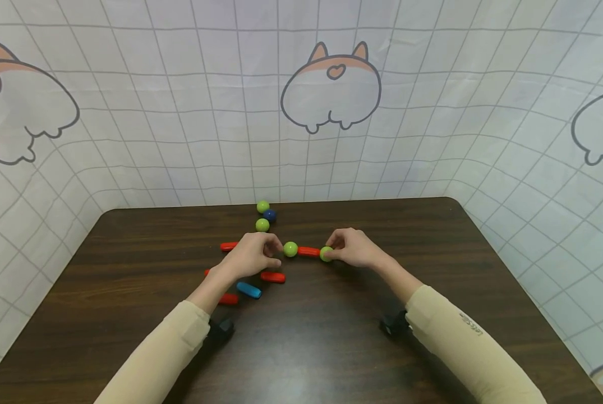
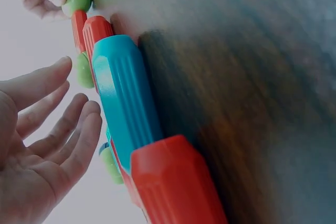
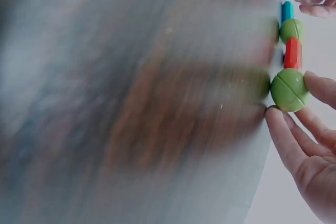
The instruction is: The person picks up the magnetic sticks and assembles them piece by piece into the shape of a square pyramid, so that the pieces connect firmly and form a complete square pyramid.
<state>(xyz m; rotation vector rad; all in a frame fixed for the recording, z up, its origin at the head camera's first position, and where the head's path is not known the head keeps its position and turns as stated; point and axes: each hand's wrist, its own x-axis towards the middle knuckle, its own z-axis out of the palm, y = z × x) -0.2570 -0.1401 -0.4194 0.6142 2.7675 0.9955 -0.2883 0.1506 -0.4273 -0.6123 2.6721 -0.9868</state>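
A red ribbed rod point(image 1: 309, 251) lies on the table with a green ball point(image 1: 290, 249) at its left end and a second green ball point(image 1: 325, 254) at its right end. My right hand point(image 1: 354, 247) pinches that right-end ball between thumb and fingers, as the right wrist view also shows. Just left of the other ball, my left hand point(image 1: 253, 255) hovers with loosely bent, parted fingers and nothing between them. Close below it lie a red rod point(image 1: 273, 277) and a blue rod point(image 1: 249, 290).
Near the back edge of the dark wooden table point(image 1: 407, 224) sit two more green balls point(image 1: 262, 225) and a dark blue ball point(image 1: 269, 215). Further red rods point(image 1: 228, 246) lie partly behind my left hand and wrist. A white gridded curtain point(image 1: 220, 112) surrounds the table's back and sides.
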